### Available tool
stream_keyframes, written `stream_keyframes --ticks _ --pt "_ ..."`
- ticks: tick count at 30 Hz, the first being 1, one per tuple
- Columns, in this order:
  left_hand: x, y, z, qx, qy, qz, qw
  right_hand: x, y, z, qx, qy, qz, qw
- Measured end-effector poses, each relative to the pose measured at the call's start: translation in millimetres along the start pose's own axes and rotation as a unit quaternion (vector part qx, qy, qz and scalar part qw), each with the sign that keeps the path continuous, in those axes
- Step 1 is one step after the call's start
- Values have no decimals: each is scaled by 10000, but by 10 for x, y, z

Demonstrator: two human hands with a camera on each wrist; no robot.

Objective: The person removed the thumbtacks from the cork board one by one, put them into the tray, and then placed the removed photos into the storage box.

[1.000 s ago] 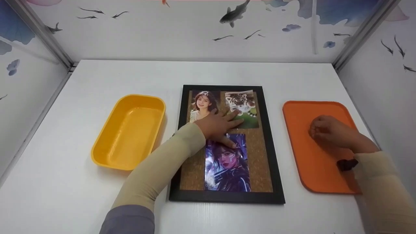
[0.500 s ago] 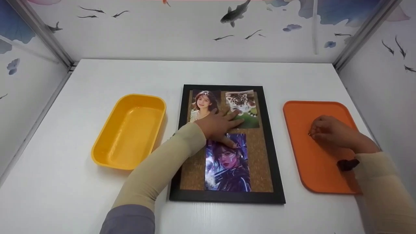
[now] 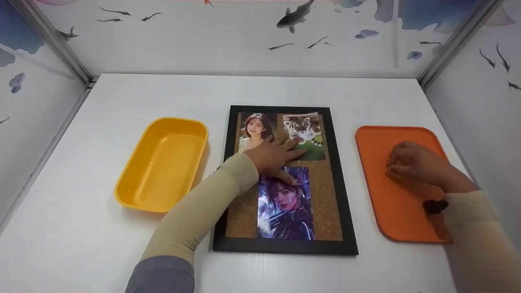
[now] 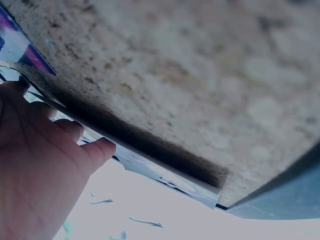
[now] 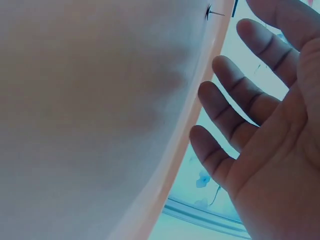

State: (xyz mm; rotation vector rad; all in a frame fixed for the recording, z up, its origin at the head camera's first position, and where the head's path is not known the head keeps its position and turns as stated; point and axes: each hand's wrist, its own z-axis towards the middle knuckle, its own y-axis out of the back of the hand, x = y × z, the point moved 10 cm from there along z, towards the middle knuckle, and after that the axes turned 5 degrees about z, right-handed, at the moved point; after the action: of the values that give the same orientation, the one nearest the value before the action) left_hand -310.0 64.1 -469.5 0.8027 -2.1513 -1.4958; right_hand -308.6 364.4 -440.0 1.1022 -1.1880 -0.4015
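Observation:
My left hand [image 3: 274, 156] lies spread over a black-framed cork board [image 3: 327, 195]. Its palm and fingers overlap a portrait photo [image 3: 255, 126], a tiger picture [image 3: 303, 126] and the top of a purple figure print [image 3: 285, 211]. In the left wrist view, fingertips lie along a picture whose edge [image 4: 165, 167] stands off the cork. Over the orange tray [image 3: 401, 219], my right hand [image 3: 415, 165] has its fingers loosely bent. The right wrist view shows a thumbtack [image 5: 210, 12] on the tray, point outward, close to the fingers and apart from them.
To the left of the board stands a yellow tub [image 3: 163, 171] on the white table [image 3: 154, 95]. White panels [image 3: 183, 44] printed with fish close off the back and sides. A small dark device [image 3: 435, 206] sits at the right wrist.
My right hand shifts slightly over the orange tray, its fingers changing their bend. The left hand stays on the board.

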Motion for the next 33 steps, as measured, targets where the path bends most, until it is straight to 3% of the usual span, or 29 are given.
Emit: stream_keyframes --ticks 9,15,22,33 --pt "-6 3 -15 -4 1 -76 10000 259 49 83 -196 531 -520 9970" --pt "-10 24 -25 -34 14 -158 9999 495 71 192 -410 968 -1059 9888" --pt "-17 25 -12 -14 -24 -100 9999 726 17 298 -507 1507 -1327 9783" --pt "-12 11 -5 29 -48 -61 10000 1012 -119 558 -355 1691 -1562 9725"
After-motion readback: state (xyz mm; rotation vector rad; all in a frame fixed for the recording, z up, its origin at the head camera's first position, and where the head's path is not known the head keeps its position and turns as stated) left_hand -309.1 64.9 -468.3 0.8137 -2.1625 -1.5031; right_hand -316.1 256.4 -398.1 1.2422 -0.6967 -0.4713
